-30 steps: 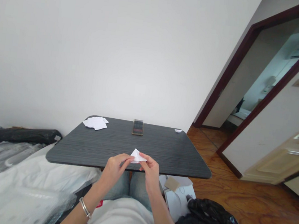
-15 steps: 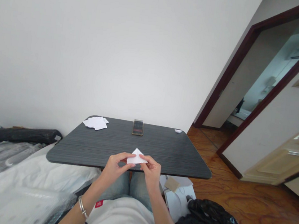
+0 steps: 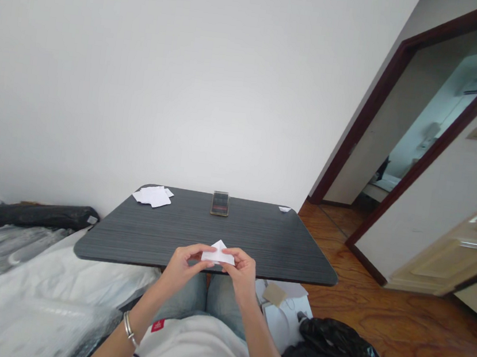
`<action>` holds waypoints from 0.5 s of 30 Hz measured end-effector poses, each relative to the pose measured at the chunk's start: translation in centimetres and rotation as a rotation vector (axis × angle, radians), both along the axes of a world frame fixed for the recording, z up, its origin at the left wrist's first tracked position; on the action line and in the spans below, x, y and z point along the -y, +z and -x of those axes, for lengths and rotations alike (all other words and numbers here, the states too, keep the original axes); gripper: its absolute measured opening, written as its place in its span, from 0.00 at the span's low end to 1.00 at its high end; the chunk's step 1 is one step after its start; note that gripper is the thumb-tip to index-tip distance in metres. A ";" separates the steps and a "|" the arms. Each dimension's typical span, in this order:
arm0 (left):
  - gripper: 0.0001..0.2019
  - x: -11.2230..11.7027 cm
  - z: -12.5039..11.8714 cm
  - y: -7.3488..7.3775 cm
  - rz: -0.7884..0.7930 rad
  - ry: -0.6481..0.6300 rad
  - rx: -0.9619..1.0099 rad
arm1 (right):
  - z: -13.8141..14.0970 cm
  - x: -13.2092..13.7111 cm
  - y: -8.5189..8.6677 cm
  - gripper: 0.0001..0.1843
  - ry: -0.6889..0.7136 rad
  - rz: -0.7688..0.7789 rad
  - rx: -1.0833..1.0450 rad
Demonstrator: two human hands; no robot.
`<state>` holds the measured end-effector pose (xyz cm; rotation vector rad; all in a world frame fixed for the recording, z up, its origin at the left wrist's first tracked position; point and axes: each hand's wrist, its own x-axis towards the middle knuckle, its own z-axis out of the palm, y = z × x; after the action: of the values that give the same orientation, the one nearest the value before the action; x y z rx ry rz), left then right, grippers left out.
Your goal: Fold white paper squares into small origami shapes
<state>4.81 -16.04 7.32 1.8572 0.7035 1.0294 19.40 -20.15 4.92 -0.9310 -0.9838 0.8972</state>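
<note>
A small white folded paper with a pointed top is held between both hands, just above the near edge of the dark table. My left hand pinches its left side between thumb and fingers. On the right side, my right hand grips it the same way. The paper's peak points away from me, and its lower part is a wide straight band. Fingertips cover parts of both sides.
A pile of white paper sheets lies at the table's far left. A phone rests at the back middle, and a small folded white paper at the far right corner. Black plastic bags lie on the floor at right.
The folded paper has tilted a little and its peak sits slightly lower, with the bottom edge now more level. My right thumb and fingers have shifted slightly on it.
</note>
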 end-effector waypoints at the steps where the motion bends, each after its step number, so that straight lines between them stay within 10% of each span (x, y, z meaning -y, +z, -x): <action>1: 0.13 0.0 0.0 -0.1 0.037 -0.029 0.023 | 0.0 0.0 0.0 0.09 0.009 -0.003 -0.004; 15: 0.09 -0.5 0.4 -0.1 0.051 -0.170 0.103 | -0.5 0.4 -0.4 0.08 0.113 -0.070 0.136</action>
<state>4.38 -15.57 7.18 1.7734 0.4979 0.9793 19.88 -20.51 4.55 -0.8926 -1.1867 0.8964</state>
